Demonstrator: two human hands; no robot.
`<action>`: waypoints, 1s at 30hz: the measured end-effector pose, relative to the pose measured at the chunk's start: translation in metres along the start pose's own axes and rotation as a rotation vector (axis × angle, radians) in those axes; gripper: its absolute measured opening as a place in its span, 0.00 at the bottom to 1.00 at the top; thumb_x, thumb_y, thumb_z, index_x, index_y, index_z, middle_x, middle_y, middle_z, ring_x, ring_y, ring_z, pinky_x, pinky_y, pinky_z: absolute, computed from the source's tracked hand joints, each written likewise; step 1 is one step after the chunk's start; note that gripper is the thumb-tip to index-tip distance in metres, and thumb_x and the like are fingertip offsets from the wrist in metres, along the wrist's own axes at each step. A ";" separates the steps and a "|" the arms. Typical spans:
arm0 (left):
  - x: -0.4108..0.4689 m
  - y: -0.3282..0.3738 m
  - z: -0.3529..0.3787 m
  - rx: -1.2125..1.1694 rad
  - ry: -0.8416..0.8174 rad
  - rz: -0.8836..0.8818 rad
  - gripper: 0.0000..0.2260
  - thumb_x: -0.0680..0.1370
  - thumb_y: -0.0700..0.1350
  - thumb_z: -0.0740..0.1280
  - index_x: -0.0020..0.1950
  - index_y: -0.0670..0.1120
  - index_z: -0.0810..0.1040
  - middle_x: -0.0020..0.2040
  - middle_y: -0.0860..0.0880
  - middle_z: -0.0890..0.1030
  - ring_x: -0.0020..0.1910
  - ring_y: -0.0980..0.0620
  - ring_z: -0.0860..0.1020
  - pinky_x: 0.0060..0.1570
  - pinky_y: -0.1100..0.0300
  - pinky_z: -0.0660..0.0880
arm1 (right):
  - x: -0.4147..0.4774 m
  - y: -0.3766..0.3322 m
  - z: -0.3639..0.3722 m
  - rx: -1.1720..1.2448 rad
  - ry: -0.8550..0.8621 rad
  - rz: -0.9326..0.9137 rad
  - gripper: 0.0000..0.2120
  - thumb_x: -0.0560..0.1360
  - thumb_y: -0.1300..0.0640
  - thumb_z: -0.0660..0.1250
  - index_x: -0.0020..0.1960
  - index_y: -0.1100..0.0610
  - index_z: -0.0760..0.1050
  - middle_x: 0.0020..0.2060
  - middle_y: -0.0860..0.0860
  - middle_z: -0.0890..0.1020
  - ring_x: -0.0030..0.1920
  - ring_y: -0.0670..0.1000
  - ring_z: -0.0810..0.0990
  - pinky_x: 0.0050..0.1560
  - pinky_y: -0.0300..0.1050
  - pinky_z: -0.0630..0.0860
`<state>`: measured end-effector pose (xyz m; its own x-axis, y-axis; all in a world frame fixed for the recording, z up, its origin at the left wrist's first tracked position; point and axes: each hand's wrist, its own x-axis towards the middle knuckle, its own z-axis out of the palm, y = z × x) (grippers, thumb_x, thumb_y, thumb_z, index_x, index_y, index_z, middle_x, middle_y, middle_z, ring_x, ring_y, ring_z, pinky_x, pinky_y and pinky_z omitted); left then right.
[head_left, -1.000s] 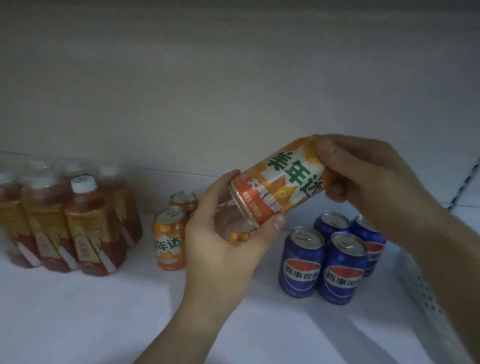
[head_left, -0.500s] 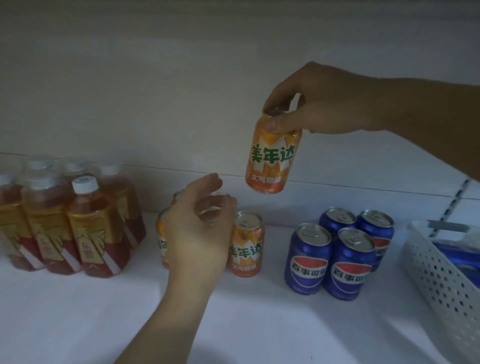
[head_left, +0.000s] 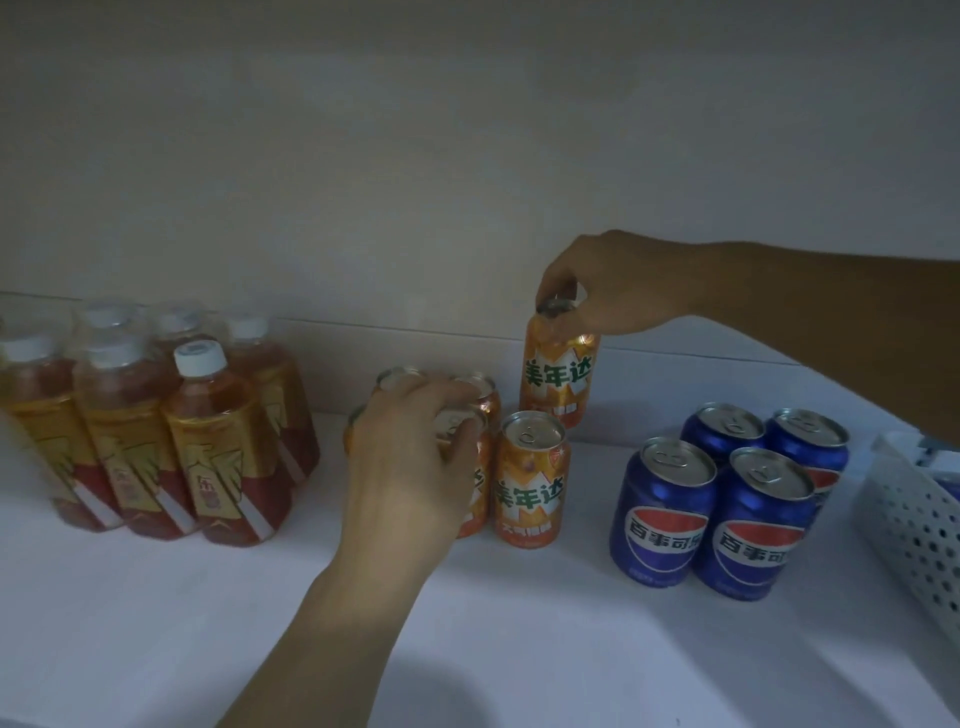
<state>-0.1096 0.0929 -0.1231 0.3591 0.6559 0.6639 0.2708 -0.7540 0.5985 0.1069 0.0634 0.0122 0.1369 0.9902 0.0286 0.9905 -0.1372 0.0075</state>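
Out at nine o'clock on the white shelf (head_left: 467, 639) stood the tea bottles (head_left: 156, 436), white caps up, packed tight in a bunch. Next along was the left hand (head_left: 410, 467), forearm running in from six o'clock. It lay over a cluster of orange cans (head_left: 477, 499), fingers bent down onto the lid of the nearest one and touching it. Whether they truly gripped that can or only rested there, I could not tell. Just at three o'clock of the cluster stood the front can (head_left: 530, 483), orange too, upright, pull tab showing, free of either hand.

And there was the action: at one o'clock of the front can, the held can (head_left: 558, 379) was upright, label facing out. The right hand (head_left: 618, 286) pinched it at the top rim, thumb and fingers curled round the lid from above, arm coming in from three o'clock. Its base sat low at the back of the shelf, just behind the front can; touching the shelf or just above it, I could not tell.

Further toward three o'clock, four blue cans (head_left: 727, 499) stood upright in a tight square, apart from the orange ones. At the far three o'clock edge a white perforated basket (head_left: 914, 525) poked into view, something blue inside it
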 end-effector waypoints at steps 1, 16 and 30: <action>0.001 -0.002 -0.001 0.029 -0.011 0.015 0.11 0.75 0.38 0.73 0.53 0.52 0.85 0.51 0.58 0.81 0.53 0.52 0.80 0.54 0.49 0.78 | 0.002 0.000 0.004 0.003 -0.013 -0.001 0.21 0.80 0.44 0.69 0.67 0.56 0.79 0.61 0.53 0.82 0.59 0.54 0.80 0.62 0.54 0.79; 0.000 -0.010 -0.002 0.147 -0.105 0.074 0.07 0.73 0.40 0.72 0.46 0.50 0.85 0.46 0.54 0.85 0.46 0.54 0.79 0.47 0.53 0.78 | 0.015 -0.011 0.046 0.004 -0.100 0.003 0.21 0.77 0.42 0.71 0.62 0.54 0.80 0.57 0.51 0.82 0.57 0.53 0.80 0.60 0.56 0.80; -0.002 -0.011 -0.003 0.089 -0.128 0.079 0.07 0.75 0.41 0.69 0.47 0.49 0.86 0.46 0.53 0.86 0.49 0.57 0.77 0.49 0.67 0.70 | 0.024 -0.013 0.057 -0.002 -0.170 -0.006 0.20 0.76 0.43 0.74 0.63 0.55 0.80 0.57 0.50 0.83 0.55 0.52 0.81 0.60 0.54 0.80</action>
<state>-0.1159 0.1005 -0.1298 0.4918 0.5891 0.6411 0.3136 -0.8068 0.5007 0.0983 0.0908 -0.0445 0.1310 0.9813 -0.1408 0.9913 -0.1311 0.0086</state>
